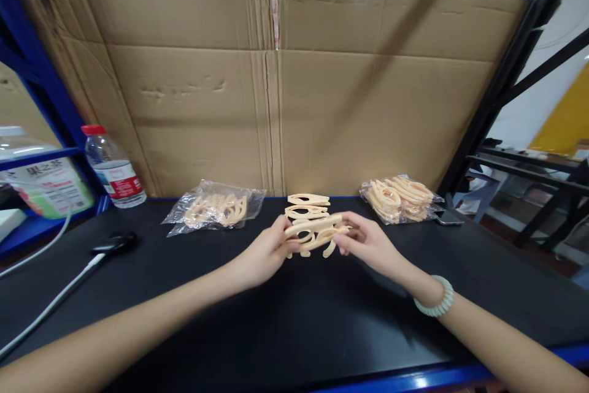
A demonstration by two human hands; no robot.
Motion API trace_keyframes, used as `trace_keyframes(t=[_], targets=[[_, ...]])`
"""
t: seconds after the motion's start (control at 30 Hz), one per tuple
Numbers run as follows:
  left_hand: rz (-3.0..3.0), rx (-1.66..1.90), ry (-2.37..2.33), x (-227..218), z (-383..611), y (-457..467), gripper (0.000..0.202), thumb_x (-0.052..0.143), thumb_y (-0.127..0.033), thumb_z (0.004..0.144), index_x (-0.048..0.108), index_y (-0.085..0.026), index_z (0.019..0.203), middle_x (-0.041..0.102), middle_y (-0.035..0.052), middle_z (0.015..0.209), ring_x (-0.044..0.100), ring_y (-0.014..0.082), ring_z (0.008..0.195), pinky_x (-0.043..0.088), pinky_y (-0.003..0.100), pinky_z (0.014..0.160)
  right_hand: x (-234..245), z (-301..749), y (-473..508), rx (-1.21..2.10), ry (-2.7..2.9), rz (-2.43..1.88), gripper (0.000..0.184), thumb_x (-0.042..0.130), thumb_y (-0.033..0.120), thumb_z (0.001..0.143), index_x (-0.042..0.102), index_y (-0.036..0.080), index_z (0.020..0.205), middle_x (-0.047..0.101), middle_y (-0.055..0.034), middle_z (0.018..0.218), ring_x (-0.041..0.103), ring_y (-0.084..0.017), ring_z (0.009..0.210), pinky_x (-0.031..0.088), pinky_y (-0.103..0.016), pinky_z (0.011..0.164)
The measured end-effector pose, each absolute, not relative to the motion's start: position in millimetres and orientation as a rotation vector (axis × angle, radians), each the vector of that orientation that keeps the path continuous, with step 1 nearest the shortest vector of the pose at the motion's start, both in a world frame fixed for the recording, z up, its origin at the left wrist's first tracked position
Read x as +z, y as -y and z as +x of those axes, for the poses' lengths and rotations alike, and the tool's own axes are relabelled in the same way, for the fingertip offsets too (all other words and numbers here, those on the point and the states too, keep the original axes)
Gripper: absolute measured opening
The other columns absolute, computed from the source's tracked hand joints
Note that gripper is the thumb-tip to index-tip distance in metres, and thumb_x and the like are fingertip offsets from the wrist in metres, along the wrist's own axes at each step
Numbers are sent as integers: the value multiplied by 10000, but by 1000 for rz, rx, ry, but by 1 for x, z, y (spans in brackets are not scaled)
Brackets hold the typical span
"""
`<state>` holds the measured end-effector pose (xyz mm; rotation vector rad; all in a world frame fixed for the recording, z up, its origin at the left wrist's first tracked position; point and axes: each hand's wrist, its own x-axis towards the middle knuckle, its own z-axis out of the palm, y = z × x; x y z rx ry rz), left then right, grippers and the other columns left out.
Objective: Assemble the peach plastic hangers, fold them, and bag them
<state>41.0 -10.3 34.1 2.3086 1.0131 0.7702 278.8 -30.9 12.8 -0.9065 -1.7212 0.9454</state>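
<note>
Between both hands, above the middle of the black table, is a beige plastic folding hanger (313, 233), long and curved with oval openings. My left hand (269, 250) pinches its left end between thumb and fingers. At its right end, my right hand (365, 240) has its fingers closed on it. Just behind lie more beige hangers (308, 199) of the same kind, flat in a row and partly covered by the held one. Curved beige ends (329, 250) stick out below it; whether they belong to the held piece cannot be made out.
A clear bag of beige pieces (216, 209) lies at back left, a fuller bag (398, 197) at back right, beside a phone (448, 217). Left are a red-capped bottle (115, 169), a black device (115, 242) and its white cable (55, 301). Cardboard (193, 105) walls the back.
</note>
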Motion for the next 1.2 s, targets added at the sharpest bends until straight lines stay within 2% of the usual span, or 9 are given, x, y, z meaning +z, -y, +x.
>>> trace_keyframes(t=[0.1, 0.17, 0.37, 0.57, 0.7, 0.8, 1.07, 1.2], targets=[[2101, 789, -986, 22, 38, 30, 142, 467, -317, 901, 386, -220, 836, 556, -15, 800, 516, 158, 730, 424, 280, 661, 15, 267, 43, 1019, 1797, -921, 223, 663, 384, 820, 650, 162, 837, 621, -23, 776, 541, -94, 559, 492, -228, 522], [2005, 826, -990, 15, 38, 35, 168, 480, -360, 907, 405, -219, 854, 546, -20, 789, 510, 157, 722, 430, 283, 660, 16, 265, 46, 1003, 1813, -962, 219, 652, 374, 825, 636, 160, 781, 599, -14, 729, 524, -95, 543, 466, -224, 498], [1786, 1005, -882, 3, 41, 38, 202, 478, -411, 930, 406, -222, 925, 608, -1, 838, 567, 132, 625, 493, 277, 611, 17, 269, 46, 936, 1842, -1019, 184, 616, 341, 836, 566, 188, 748, 507, 22, 648, 461, -108, 560, 381, -223, 497], [1740, 1115, -903, -5, 42, 40, 187, 466, -374, 958, 419, -220, 863, 571, -43, 642, 565, 126, 589, 475, 257, 600, 9, 267, 45, 928, 1704, -959, 225, 599, 377, 863, 552, 197, 737, 556, -17, 807, 478, -141, 702, 389, -252, 608], [1676, 1188, -883, -6, 42, 40, 158, 484, -362, 956, 444, -214, 916, 570, -41, 696, 593, 120, 614, 494, 256, 611, 5, 266, 43, 1040, 1586, -865, 249, 643, 383, 839, 529, 199, 716, 553, -30, 943, 497, -150, 791, 413, -265, 697], [1664, 1172, -850, -5, 43, 42, 164, 484, -364, 957, 447, -207, 928, 590, -33, 692, 619, 128, 615, 515, 264, 610, 5, 267, 42, 1049, 1530, -847, 248, 655, 392, 832, 551, 202, 712, 528, -30, 926, 493, -161, 823, 420, -270, 719], [1583, 1172, -823, -3, 46, 44, 210, 506, -397, 940, 425, -204, 917, 602, -26, 703, 694, 166, 623, 580, 295, 587, 8, 264, 46, 1028, 1451, -824, 214, 688, 366, 807, 594, 201, 708, 520, -31, 868, 484, -167, 807, 440, -275, 701], [1563, 1193, -873, -3, 44, 43, 204, 523, -390, 929, 439, -203, 929, 598, -17, 788, 704, 169, 658, 593, 308, 612, 10, 267, 42, 1070, 1335, -784, 205, 697, 345, 806, 583, 197, 721, 494, -13, 790, 427, -123, 663, 431, -245, 581]])
